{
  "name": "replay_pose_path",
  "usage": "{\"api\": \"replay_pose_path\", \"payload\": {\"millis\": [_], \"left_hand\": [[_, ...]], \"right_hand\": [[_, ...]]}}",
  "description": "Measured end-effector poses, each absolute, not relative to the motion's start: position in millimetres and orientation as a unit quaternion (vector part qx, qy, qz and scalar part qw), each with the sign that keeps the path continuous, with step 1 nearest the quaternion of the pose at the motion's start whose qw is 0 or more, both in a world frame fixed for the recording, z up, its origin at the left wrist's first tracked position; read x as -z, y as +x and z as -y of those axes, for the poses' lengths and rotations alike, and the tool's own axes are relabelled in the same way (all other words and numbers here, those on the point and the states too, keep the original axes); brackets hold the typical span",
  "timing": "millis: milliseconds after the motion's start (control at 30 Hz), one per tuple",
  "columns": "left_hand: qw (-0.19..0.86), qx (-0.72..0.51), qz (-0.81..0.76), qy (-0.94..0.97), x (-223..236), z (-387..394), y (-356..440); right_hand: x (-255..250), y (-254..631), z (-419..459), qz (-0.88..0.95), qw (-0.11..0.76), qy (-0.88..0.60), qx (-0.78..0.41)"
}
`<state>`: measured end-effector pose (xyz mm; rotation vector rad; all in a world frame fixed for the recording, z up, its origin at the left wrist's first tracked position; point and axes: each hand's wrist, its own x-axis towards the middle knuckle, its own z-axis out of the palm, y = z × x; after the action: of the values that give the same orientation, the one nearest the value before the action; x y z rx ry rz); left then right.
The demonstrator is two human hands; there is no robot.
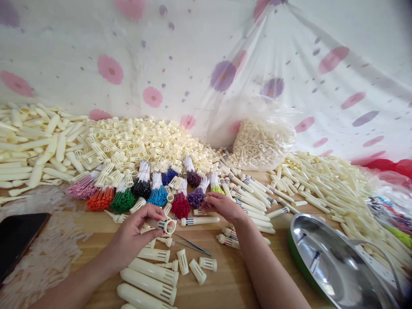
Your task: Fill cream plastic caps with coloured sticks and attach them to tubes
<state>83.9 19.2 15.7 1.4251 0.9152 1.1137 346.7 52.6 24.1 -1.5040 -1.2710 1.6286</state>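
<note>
My left hand is closed around a cream slotted pen barrel, its round open end facing me and coloured pieces showing in its slots. My right hand has its fingers pinched together at the purple bundle of pen refills; what is between the fingertips is too small to make out. Beside that bundle are a red bundle and a light blue bundle. Under my hands lie a pair of tweezers and a cream barrel with coloured sliders.
Heaped slotted caps rise at the back. A clear bag of small white parts leans against the patterned sheet. Cream barrels lie in front. A metal bowl is at right, a dark phone at left.
</note>
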Motion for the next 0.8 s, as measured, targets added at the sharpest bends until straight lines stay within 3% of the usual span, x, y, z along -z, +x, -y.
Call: {"api": "replay_pose_path", "payload": {"millis": [467,800], "left_hand": [[0.516,-0.468,-0.364,0.619,-11.9,-18.5,82.8],[0.523,-0.464,-0.370,0.612,-16.2,-18.7,84.8]], "right_hand": [[-26.6,343.1,-51.2,0.557,0.208,-0.642,-0.483],[-32.3,337.3,-46.4,0.530,0.208,-0.570,-0.592]]}}
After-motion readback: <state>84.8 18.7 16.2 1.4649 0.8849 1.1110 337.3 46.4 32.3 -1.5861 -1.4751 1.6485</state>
